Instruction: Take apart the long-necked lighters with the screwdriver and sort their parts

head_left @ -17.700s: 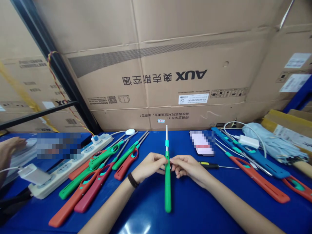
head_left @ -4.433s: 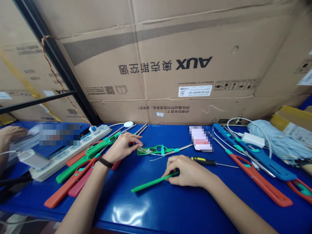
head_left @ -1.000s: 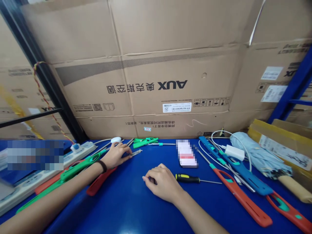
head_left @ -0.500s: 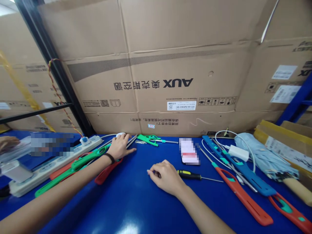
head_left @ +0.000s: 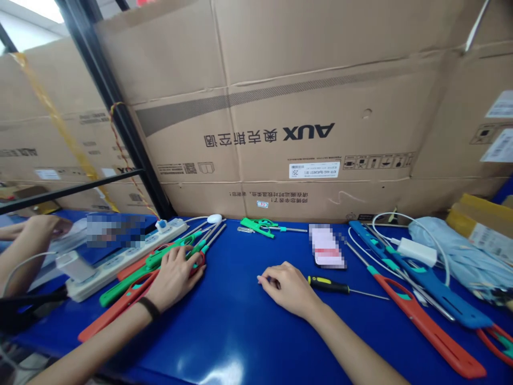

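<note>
My left hand (head_left: 174, 279) lies over a heap of long utility lighters (head_left: 160, 267) with green and red handles, its fingers on a red handle. Whether it grips that handle I cannot tell. My right hand (head_left: 286, 289) rests palm down on the blue table (head_left: 236, 342), fingers closed, nothing visible in them. A yellow-and-black screwdriver (head_left: 326, 285) lies just right of it. Beyond, a taken-apart green lighter shell (head_left: 256, 227) lies beside a thin metal rod with a teal collar (head_left: 288, 229).
A power strip (head_left: 124, 262) runs along the left, and a co-worker's hand (head_left: 46, 226) is past it. On the right are red and blue lighters (head_left: 425, 331), a white charger (head_left: 417, 251), a folded umbrella (head_left: 452, 251) and a pixelated phone (head_left: 326, 246). Cardboard boxes (head_left: 304, 107) form the back.
My left hand has moved back from the far table edge down onto the lighters. My right hand has barely moved. The whole view has shifted slightly right and up.
</note>
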A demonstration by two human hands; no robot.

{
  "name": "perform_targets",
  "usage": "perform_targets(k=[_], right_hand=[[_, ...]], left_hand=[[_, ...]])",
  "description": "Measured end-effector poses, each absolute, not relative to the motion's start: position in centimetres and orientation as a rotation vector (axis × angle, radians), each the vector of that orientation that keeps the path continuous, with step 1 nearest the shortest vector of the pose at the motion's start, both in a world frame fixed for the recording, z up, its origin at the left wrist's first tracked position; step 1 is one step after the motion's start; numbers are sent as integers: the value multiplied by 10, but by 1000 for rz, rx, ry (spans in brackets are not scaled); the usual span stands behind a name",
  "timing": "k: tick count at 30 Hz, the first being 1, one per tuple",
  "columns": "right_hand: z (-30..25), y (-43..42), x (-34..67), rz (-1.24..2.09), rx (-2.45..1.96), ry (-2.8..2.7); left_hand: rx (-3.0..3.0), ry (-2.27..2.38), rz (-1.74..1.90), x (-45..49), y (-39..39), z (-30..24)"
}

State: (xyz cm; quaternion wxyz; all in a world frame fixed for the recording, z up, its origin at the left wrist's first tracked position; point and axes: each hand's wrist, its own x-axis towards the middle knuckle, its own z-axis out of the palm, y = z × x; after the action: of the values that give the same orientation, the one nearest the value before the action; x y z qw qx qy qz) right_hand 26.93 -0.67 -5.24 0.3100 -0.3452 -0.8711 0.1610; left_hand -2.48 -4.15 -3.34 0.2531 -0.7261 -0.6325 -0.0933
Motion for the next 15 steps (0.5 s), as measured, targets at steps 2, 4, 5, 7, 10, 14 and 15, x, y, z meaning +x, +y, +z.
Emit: perform_targets(k=[2,4,5,7,10,14,15], right_hand=[[-52,-8,271,417,-925,-2298],[-52,-8,272,404,-938,-2297],[-51,-8,273,397,-941,-2297],[-50,-8,273,381,-940,-2294],[-47,-9,272,271,-899,-2192],[-41,-15,270,-76,-732,-2021],[-40,-18,269,-150,-679,-2022]], left_hand=[[-1916,-1684,-293,-21,-33,-34],[-1868,-1630,-356,-14,-28,-34],[-1863,-1604,-401,-11,-27,-33],[-1921,-1563,-518,-3,-32,-31],[-2085,-1541,-719,9,-49,-28],[-2387,-1476,-750,25,-72,-25],[-2469,-1445,-712,30,-74,-25]])
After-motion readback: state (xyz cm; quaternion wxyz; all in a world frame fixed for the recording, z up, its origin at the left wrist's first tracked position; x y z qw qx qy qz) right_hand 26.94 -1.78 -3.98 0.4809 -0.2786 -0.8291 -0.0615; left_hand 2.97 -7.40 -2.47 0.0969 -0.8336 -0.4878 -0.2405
